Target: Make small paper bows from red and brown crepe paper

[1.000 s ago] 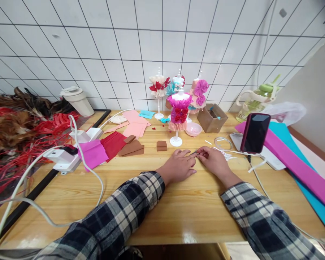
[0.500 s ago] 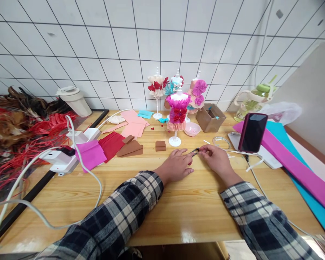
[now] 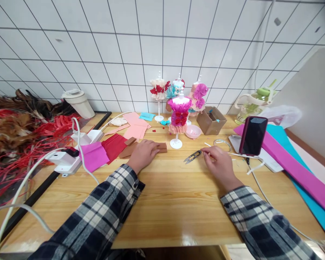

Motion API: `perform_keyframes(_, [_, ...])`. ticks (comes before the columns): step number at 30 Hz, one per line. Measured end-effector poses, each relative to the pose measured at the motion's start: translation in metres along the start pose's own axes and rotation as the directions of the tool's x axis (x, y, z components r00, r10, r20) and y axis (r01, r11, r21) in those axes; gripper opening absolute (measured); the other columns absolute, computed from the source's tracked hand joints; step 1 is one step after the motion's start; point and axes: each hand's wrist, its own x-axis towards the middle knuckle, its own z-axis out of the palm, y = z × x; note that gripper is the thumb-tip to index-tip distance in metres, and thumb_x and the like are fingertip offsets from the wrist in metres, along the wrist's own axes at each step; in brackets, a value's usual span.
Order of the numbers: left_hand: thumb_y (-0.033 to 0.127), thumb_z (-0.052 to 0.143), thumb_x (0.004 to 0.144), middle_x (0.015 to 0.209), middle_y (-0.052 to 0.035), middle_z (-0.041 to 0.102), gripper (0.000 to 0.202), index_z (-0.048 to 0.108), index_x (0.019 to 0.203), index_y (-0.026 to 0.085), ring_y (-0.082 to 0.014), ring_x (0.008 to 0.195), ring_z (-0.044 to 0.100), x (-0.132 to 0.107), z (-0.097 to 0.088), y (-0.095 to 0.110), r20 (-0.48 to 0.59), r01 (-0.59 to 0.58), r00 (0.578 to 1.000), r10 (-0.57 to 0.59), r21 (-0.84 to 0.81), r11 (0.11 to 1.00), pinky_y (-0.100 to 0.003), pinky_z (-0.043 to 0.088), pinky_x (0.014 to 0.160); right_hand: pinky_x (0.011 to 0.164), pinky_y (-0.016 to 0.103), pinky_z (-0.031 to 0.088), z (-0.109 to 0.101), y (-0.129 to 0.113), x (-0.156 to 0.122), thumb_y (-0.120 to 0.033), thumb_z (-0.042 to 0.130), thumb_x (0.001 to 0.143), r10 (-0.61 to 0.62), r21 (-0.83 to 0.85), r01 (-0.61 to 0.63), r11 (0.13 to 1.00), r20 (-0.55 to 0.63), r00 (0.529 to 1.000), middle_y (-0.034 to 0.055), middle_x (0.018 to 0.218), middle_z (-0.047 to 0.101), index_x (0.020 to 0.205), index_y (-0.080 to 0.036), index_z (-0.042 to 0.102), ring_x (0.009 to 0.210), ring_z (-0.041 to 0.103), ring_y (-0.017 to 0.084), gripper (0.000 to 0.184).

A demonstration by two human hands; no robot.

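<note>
Since the earlier frame, the left hand [image 3: 143, 154] has moved away from the thread snips [image 3: 193, 156] and has come to the small piece of brown paper [image 3: 163, 147]. Its fingers [image 3: 153, 146] are bent and lie together over the left part of this piece, which shows beyond the fingertips; I cannot tell whether they pinch it or only rest on it. Just beside this hand, on its left, lie the larger brown sheets [image 3: 126, 152], and the hand covers some part of them.

The right hand [image 3: 219, 164] remains near its former place. Its fingers are curled, with only a little space between thumb and forefinger, and they are at the handle end of the snips. Whether they grasp this end or only touch it, I cannot tell. The snips lie on the desk [image 3: 162, 209] between the two hands, nearer to the right one, with the blades pointing to the left and toward the person; the two blade tips are slightly apart.

Behind the snips stands upright a small dress form [image 3: 180, 115] in magenta and red, and beside it is a pink bowl [image 3: 193, 136].
</note>
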Motion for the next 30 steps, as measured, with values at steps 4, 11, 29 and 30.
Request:
perform_keyframes(4, [0.036, 0.05, 0.088, 0.106, -0.0057, 0.066, 0.028, 0.066, 0.108, 0.025, -0.0224, 0.101, 0.056, -0.008, 0.003, -0.011, 0.078, -0.001, 0.997, -0.003, 0.041, 0.999, -0.04, 0.04, 0.091, 0.078, 0.031, 0.044, 0.014, -0.037, -0.007, -0.024, 0.048, 0.089, -0.222, 0.06, 0.214, 0.975, 0.184, 0.958, 0.0058, 0.09, 0.067, 0.097, -0.02, 0.065, 0.085, 0.058, 0.018, 0.02])
perform_keyframes(11, [0.028, 0.052, 0.085, 0.094, -0.0051, 0.069, 0.019, 0.069, 0.092, 0.022, -0.0222, 0.095, 0.059, -0.011, 0.0, 0.006, 0.016, 0.049, 0.999, -0.049, -0.024, 0.999, -0.039, 0.041, 0.09, 0.085, 0.034, 0.043, 0.022, -0.059, -0.016, -0.026, 0.041, 0.091, -0.203, 0.025, 0.207, 0.978, 0.331, 0.921, 0.0087, 0.098, 0.066, 0.103, -0.02, 0.065, 0.092, 0.056, 0.021, 0.028])
perform_keyframes(29, [0.01, 0.047, 0.079, 0.097, -0.0062, 0.065, 0.033, 0.058, 0.109, 0.021, -0.0221, 0.095, 0.057, -0.043, -0.013, 0.01, -0.072, 0.15, 0.985, -0.159, -0.119, 0.982, -0.038, 0.043, 0.089, 0.072, 0.03, 0.048, 0.096, -0.118, 0.017, -0.019, 0.057, 0.08, 0.13, 0.428, -0.236, 0.872, 0.262, 0.956, 0.004, 0.083, 0.068, 0.087, -0.021, 0.068, 0.077, 0.062, 0.018, 0.013])
perform_keyframes(30, [0.01, 0.046, 0.08, 0.097, -0.0063, 0.064, 0.037, 0.057, 0.113, 0.022, -0.0219, 0.096, 0.057, -0.044, -0.012, 0.009, -0.054, 0.146, 0.987, -0.153, -0.118, 0.982, -0.038, 0.043, 0.089, 0.073, 0.03, 0.048, 0.095, -0.118, 0.015, -0.019, 0.057, 0.081, 0.108, 0.419, -0.198, 0.886, 0.229, 0.967, 0.0042, 0.084, 0.067, 0.086, -0.021, 0.068, 0.079, 0.061, 0.018, 0.013])
